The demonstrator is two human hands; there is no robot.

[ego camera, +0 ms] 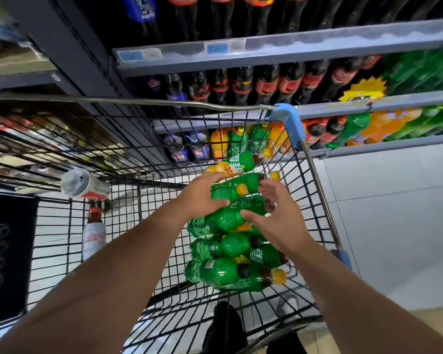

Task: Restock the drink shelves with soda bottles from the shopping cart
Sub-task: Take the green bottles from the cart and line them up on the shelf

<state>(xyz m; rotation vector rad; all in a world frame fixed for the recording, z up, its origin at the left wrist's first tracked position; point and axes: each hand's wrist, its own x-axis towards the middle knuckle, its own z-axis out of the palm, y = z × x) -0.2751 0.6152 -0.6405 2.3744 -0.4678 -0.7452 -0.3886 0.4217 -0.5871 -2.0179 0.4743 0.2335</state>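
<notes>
As I leaned over the shopping cart (pixel 164 102), both arms reached down into its right-hand side, where the green soda bottles (pixel 223 272) lay heaped on their sides against the wire wall. My left hand (pixel 202 195) was curled over the topmost yellow-capped bottle (pixel 230 193), fingers across its far side and thumb on the near side, so that the body sat in the fork of the hand. My right hand (pixel 279 221) was spread and held nothing. Its thumb tip touched a green bottle just below, and the fingers hovered above the pile. The drink shelves (pixel 266 49) stood directly beyond the cart's front, their lowest rows carrying green and orange bottles. To do this step well, I judged, each hand should take one bottle round the waist rather than by the cap and lift it straight up, because the heap looked loose and neighbouring bottles could roll. Two white bottles (pixel 94 236) sat well apart on the cart's left and needed no touching for this step.
</notes>
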